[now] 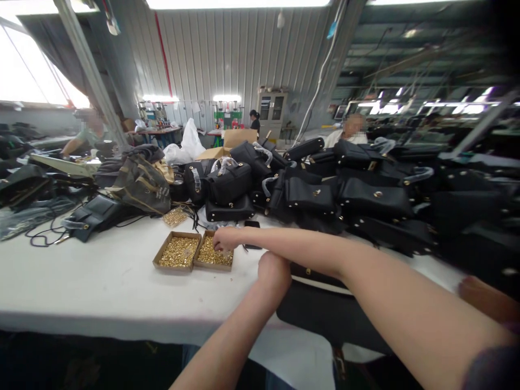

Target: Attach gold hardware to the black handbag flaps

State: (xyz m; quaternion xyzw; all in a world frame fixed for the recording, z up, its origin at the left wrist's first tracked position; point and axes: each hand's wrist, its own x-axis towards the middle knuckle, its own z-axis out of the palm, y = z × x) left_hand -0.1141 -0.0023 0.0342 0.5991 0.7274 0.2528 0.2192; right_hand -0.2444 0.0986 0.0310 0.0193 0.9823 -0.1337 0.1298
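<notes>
My right hand (227,238) reaches across, over my left wrist, to the right-hand cardboard box (214,266) of small gold-coloured metal pieces. Its fingers are bent down together at the pieces; whatever they pinch is too small to make out. Left of it stands a second cardboard box (174,268) filled with similar gold pieces (176,252). My left hand (275,271) is at the edge of a black bag (325,309) lying in front of me, which has a gold fitting. The right forearm hides the left fingers.
Black handbags (311,195) with plastic-wrapped handles are heaped along the back and right of the white table (101,281). A clear bag of gold pieces (174,216) and a dark phone-like object (252,224) lie near the boxes. Other people work beyond the table.
</notes>
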